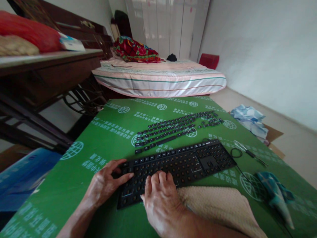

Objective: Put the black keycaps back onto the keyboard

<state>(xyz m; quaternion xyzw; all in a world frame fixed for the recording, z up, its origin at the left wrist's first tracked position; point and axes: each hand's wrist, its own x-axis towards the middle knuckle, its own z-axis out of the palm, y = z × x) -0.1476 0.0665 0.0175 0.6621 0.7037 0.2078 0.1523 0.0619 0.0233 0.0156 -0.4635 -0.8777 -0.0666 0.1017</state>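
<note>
A black keyboard lies slantwise on a green printed board. Its back row carries keycaps, while most other positions show bare round switches. My left hand grips the keyboard's left end, thumb on its top and forefinger at the back corner. Over the left-middle part of the keyboard rests my right hand, fingers curled and close together; anything under the fingertips is hidden. Behind the keyboard, loose black keycaps are laid out in rows in keyboard order, with a smaller cluster at the right.
A beige cloth lies at the keyboard's front edge. To the right are slim tools, the cable and a teal cloth. A bed stands beyond the green board; a dark table is at left.
</note>
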